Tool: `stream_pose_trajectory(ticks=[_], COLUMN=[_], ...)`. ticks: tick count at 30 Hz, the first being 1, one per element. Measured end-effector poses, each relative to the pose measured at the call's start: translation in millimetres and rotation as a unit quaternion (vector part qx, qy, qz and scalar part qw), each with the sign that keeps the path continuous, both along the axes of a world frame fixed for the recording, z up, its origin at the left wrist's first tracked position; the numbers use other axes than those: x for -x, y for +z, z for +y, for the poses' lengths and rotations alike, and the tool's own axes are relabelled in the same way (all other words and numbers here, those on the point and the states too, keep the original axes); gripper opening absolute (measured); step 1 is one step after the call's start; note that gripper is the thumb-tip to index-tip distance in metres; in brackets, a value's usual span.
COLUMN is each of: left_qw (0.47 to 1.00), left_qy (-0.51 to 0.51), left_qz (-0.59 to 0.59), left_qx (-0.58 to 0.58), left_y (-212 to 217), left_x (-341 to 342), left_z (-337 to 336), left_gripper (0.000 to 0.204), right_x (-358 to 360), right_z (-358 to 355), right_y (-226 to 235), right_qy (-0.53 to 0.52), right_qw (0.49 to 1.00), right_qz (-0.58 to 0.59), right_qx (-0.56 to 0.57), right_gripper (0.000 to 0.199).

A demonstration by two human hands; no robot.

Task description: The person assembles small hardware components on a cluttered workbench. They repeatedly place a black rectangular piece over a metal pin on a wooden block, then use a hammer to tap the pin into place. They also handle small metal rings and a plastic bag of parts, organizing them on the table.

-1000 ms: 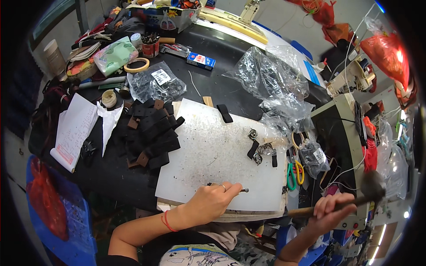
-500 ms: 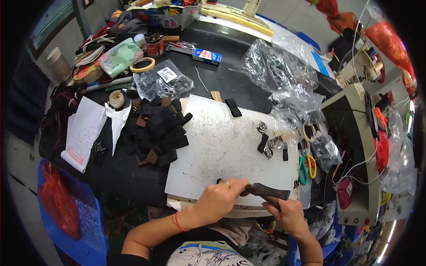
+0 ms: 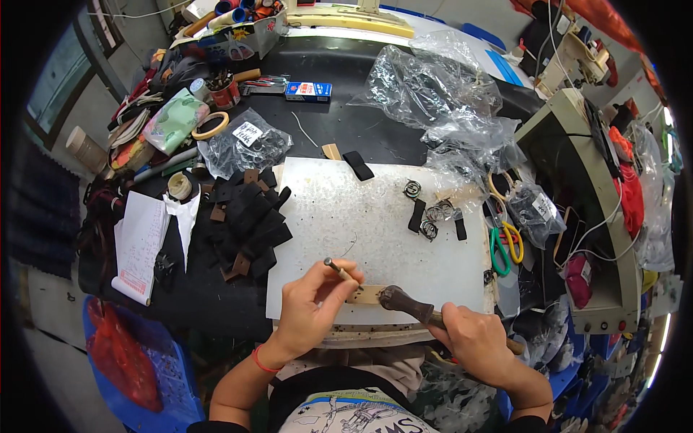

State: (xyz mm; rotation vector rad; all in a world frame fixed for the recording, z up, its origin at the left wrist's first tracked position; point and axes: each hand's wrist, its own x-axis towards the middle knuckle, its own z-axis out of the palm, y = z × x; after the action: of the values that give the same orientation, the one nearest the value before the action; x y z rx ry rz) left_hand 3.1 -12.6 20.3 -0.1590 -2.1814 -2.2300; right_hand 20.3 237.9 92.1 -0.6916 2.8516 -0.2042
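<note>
My left hand (image 3: 312,307) pinches a slim punch (image 3: 337,266) with a dark metal end, held slantwise near the front edge of a white board (image 3: 325,216). Beneath its lower tip lies a tan strip (image 3: 369,294) with small dark holes. My right hand (image 3: 476,339) is wrapped round the handle of a hammer (image 3: 408,304), whose dark, worn head rests over or just above the strip's right end; contact cannot be made out. Farther up the board are several metal rings (image 3: 437,211) and short black straps (image 3: 417,216).
Left of the board is a heap of black straps with brown tabs (image 3: 249,224), then a notepad (image 3: 141,242). Scissors with green and yellow handles (image 3: 505,242) lie right. Clear plastic bags (image 3: 433,90) cover the back right, beside a grey machine housing (image 3: 577,180).
My left hand has moved left and away from the hammer head; the punch and the tan strip now show. My right hand has shifted right, and the hammer head has moved slightly left.
</note>
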Motion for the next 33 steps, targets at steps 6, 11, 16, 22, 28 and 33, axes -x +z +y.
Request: stream_pose_trajectory(ticks=[6,11,16,22,28,33], left_qw=[0.995,0.994,0.991,0.95,0.931,0.897], left_qy=[-0.07,-0.065,-0.073,-0.067,-0.085,-0.134], left_qz=[0.011,0.024,0.049,0.21,0.23,0.211], left_qx=[0.065,0.088,0.105,0.223,0.269,0.365], left_y=[-9,-10,-14,-30,-15,-30], left_x=[4,4,4,-3,-3,1], left_z=[-6,-6,-6,-5,-6,2], left_gripper=[0.021,0.019,0.019,0.028,0.023,0.029], right_x=[0,2,1,8,5,33], right_z=[0,2,5,2,19,6], right_y=[-6,-4,-3,2,33,3], right_qy=[0.018,0.02,0.016,-0.012,-0.143,0.041], right_qw=[0.999,0.999,0.999,0.998,0.775,0.976], right_qz=[0.047,0.043,0.037,0.02,0.065,0.055], right_qx=[0.002,0.005,0.009,0.056,0.612,0.206], right_gripper=[0.035,0.034,0.034,0.033,0.021,0.031])
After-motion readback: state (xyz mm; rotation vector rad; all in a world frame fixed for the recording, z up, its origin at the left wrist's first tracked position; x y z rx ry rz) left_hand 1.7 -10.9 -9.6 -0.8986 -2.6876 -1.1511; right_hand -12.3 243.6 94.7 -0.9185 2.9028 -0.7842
